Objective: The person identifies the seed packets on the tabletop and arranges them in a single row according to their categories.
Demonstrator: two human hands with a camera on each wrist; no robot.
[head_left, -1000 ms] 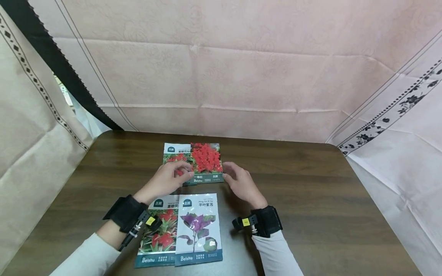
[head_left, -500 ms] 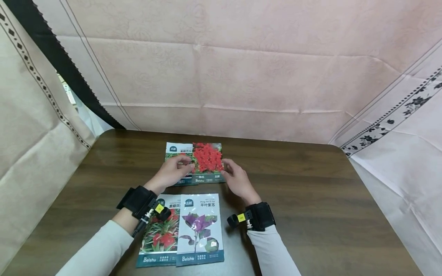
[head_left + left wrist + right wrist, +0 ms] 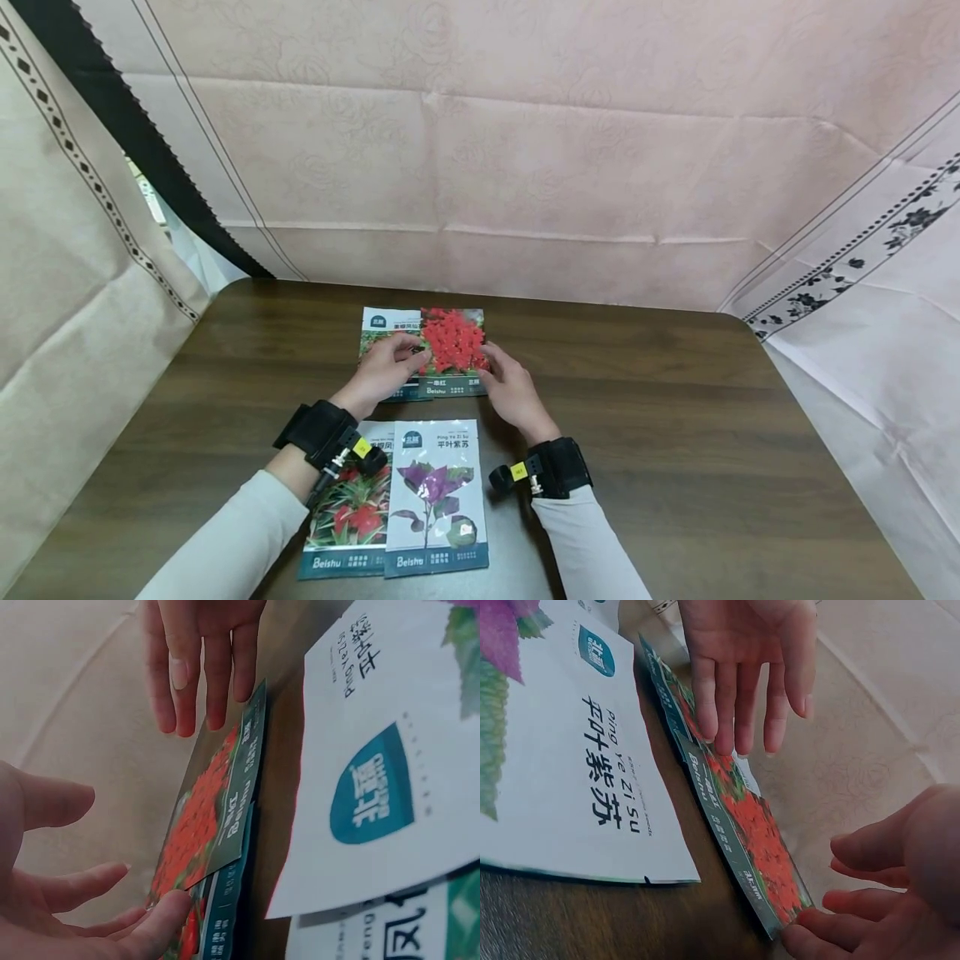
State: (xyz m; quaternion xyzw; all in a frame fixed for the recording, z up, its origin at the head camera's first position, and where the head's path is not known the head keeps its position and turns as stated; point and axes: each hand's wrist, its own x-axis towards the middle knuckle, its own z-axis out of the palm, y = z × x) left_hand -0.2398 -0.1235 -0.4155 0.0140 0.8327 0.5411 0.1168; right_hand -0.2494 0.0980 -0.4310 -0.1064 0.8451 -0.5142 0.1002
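A seed packet with red flowers (image 3: 452, 346) lies at the far middle of the dark wooden table (image 3: 675, 433), overlapping another red-flowered packet (image 3: 382, 329) on its left. My left hand (image 3: 397, 357) touches the top packet's left edge with straight fingers. Against its right edge rest the fingertips of my right hand (image 3: 501, 373). The left wrist view shows my left hand (image 3: 90, 907) at the packet's (image 3: 206, 817) corner. In the right wrist view my right hand (image 3: 870, 900) meets the packet's (image 3: 742, 817) other corner. Neither hand grips it.
Nearer me lies a white packet with a purple-leaved plant (image 3: 437, 492), overlapping a red-plant packet (image 3: 341, 521). Pink patterned cloth (image 3: 480, 150) hangs behind and beside the table. Bare wood shows left and right of the packets.
Both hands have moved forward and inward until their fingers meet the red-flower packet's two side edges. The packets themselves lie where they were.
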